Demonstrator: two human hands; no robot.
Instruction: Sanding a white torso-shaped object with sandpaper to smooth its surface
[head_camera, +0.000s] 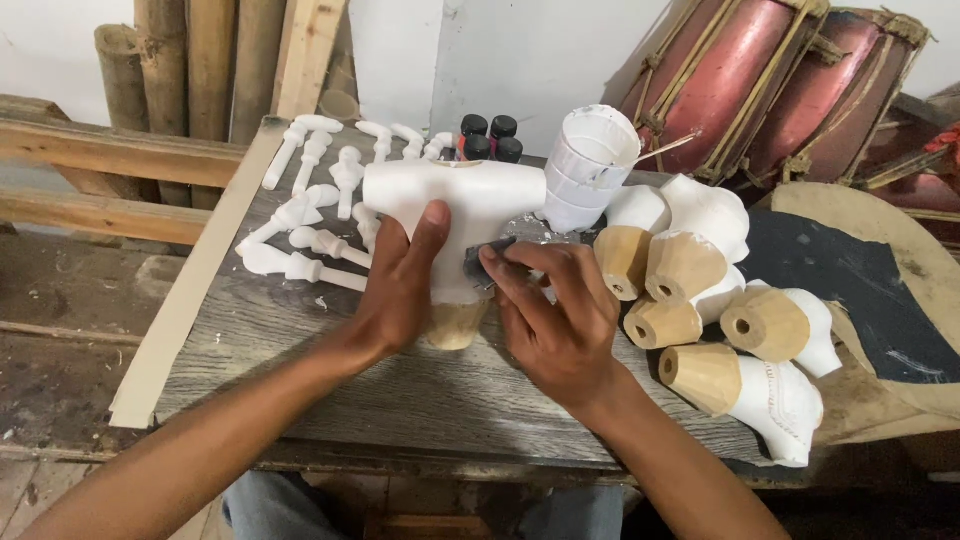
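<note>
While left hand (400, 290) clasps the white torso (455, 200), right hand (560, 320) pinches sandpaper (480, 262) at its edge.

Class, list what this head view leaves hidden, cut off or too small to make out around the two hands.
- Front of the white torso: covered by the left hand and right hand.
- Grey scrap under the right fingers: mostly hidden, kind unclear.
- Bottles: only caps show behind the torso.
- Drums: cut by the top edge.
- Inside of the white cup: not visible.
</note>
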